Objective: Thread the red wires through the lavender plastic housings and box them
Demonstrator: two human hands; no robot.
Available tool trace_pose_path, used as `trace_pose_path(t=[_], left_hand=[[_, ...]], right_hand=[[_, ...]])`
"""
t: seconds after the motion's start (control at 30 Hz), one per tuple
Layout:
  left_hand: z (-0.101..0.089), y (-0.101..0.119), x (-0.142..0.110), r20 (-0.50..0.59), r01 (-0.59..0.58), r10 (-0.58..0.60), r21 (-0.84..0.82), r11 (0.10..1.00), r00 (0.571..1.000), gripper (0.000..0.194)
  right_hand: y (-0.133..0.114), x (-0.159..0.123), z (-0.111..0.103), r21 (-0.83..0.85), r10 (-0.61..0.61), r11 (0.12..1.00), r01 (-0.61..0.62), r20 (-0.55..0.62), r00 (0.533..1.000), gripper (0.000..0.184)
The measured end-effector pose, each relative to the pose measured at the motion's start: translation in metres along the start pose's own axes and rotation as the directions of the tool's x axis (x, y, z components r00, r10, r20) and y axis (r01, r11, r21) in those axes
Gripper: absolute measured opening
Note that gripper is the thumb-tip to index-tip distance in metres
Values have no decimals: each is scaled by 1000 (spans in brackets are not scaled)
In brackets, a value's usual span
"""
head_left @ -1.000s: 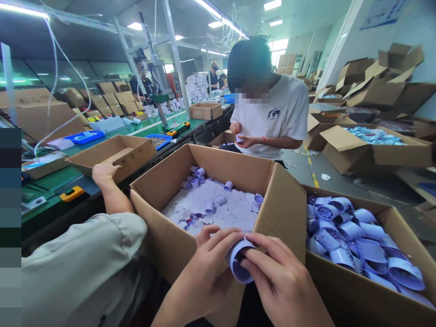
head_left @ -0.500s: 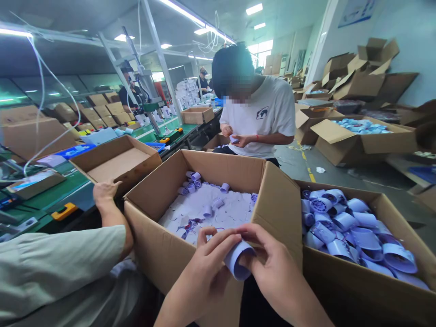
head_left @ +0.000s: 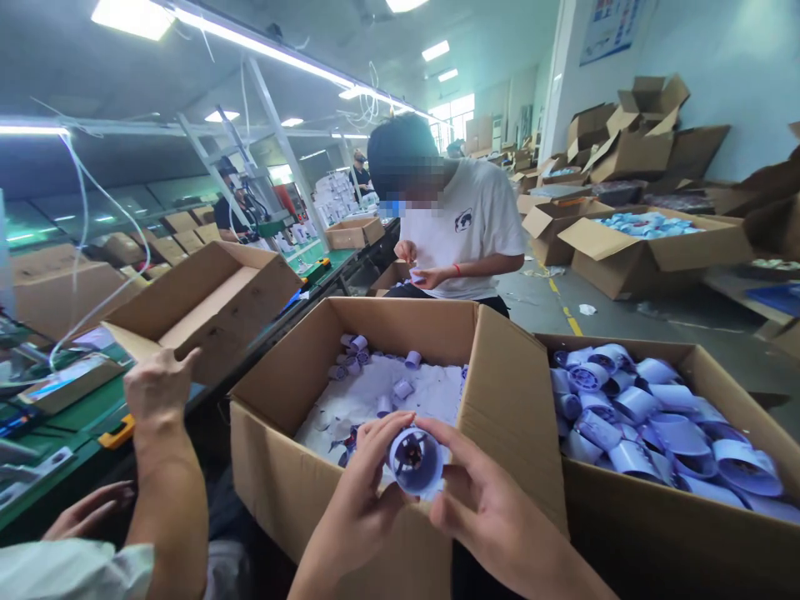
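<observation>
Between my two hands is a short white plastic cylinder [head_left: 415, 461], its open end turned up toward me so that a dark, star-like pattern shows inside. My left hand [head_left: 366, 492] is wrapped around its left side. The fingers of my right hand [head_left: 472, 483] curve round its right side, with the thumb low by the rim. Just beyond my hands stands an open cardboard box [head_left: 281, 433], with several similar cylinders [head_left: 403, 388] and scraps on a white layer. To the right, another box [head_left: 743, 408] is heaped with larger-looking white cylinders [head_left: 636, 406].
At the left, a co-worker's hand [head_left: 159, 387] grips a tilted cardboard box [head_left: 231, 308] over the green bench [head_left: 37, 492]. A person in a white T-shirt [head_left: 475, 225] sits opposite, handling a small part. Open cartons [head_left: 650, 258] stand behind at the right.
The cylinder has been turned so its open end now faces me, and my fingers have shifted around it. The co-worker's box at the left has been lifted and tilted.
</observation>
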State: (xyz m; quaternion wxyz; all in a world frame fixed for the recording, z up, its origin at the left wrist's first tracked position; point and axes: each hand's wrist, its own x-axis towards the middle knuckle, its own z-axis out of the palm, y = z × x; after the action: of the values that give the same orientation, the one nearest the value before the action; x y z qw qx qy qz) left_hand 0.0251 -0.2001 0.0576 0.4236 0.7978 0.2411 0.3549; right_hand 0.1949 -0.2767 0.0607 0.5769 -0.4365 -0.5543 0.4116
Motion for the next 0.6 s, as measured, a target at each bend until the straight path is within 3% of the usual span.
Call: trace_pose_path(t=[0.1, 0.2, 0.33, 0.43, 0.6], left_hand=[[8, 0, -3, 45, 108, -100, -267, 958, 994, 64], [22, 11, -4, 32, 158, -160, -415, 896, 987, 66], [37, 34, 1, -150, 232, -292, -324, 917, 945, 49], [43, 43, 4, -163, 295, -369, -355, 887, 915, 47], [52, 50, 6, -187, 280, -322, -220, 935, 928, 36]], right_hand=[[12, -2, -1, -179, -122, 977, 117, -18, 992, 65], [22, -2, 1, -428, -384, 850, 308, -101, 918, 52], [25, -4, -1, -608, -573, 670, 427, -57, 818, 38], [26, -7, -6, -648, -619, 601, 468, -8, 785, 37], [31, -12, -17, -639, -639, 557, 530, 77, 765, 47]])
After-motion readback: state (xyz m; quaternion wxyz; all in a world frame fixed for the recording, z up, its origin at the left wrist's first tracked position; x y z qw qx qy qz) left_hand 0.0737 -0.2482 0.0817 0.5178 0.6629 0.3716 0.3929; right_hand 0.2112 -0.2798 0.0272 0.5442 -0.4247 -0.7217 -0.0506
